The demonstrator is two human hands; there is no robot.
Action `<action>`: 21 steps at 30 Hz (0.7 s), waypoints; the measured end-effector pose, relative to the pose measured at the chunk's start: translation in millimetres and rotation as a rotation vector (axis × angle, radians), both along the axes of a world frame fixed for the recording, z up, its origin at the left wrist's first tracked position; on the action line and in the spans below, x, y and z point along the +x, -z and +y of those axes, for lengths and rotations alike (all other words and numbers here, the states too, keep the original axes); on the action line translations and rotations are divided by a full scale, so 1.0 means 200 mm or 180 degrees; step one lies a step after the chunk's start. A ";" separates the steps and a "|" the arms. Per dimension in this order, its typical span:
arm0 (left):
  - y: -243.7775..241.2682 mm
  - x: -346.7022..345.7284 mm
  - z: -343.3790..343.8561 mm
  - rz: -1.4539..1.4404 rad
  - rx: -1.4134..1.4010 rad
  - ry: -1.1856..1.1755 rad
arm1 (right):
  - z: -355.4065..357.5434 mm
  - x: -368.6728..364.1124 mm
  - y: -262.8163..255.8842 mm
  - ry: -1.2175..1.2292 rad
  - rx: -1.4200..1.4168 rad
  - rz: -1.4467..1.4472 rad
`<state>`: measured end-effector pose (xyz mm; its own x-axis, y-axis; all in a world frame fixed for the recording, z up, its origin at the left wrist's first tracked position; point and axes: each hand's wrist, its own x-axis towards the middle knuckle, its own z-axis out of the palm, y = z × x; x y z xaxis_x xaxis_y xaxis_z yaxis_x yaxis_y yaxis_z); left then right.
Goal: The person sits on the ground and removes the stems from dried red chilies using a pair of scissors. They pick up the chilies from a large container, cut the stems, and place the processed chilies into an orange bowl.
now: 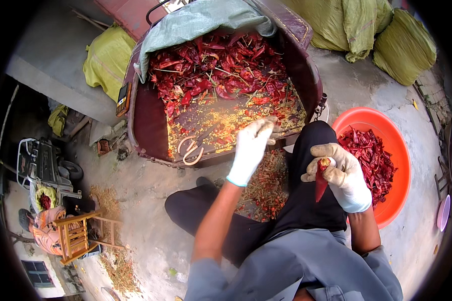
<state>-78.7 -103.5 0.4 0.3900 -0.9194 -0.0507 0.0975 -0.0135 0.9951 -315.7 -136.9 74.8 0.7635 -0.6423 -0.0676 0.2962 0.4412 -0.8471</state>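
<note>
My right hand [337, 173], in a stained white work glove, pinches a dried red chili pepper [321, 184] near its pale cut top; the tip hangs down. My left hand [257, 133], gloved too, is over the front edge of a maroon cart bed [147, 124]. Its fingers are bent and slightly blurred, so whether they hold anything is unclear. Behind it, dried red chilies [226, 71] with stems are heaped in the bed, and yellow seeds [229, 122] cover the floor before them. To its left lie scissors [191, 148] with tan handles, blades pointing toward the heap.
An orange plastic basin [401, 188] of chilies stands right of my knee. Stems and seeds [265, 184] litter the ground between my legs. A mobile phone [124, 99] rests on the cart's left rim. Full yellow-green sacks [405, 47] stand behind. A person [49, 233] sits on a wooden chair at left.
</note>
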 end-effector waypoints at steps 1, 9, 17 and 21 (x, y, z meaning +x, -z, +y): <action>0.03 0.15 0.07 -0.0284 0.0137 -0.0247 | -0.04 0.03 0.03 0.0022 0.0041 -0.0024; 0.31 0.80 0.50 -0.4024 0.1505 -0.0996 | -0.43 0.51 0.24 -0.0809 0.1196 -0.0338; 0.40 0.78 0.54 -0.4847 0.1969 -0.0993 | -0.56 0.76 0.45 -0.0441 0.0270 0.0859; 0.37 0.73 0.54 -0.4444 0.2342 -0.0981 | -0.48 0.79 0.39 -0.0365 -0.0320 0.1196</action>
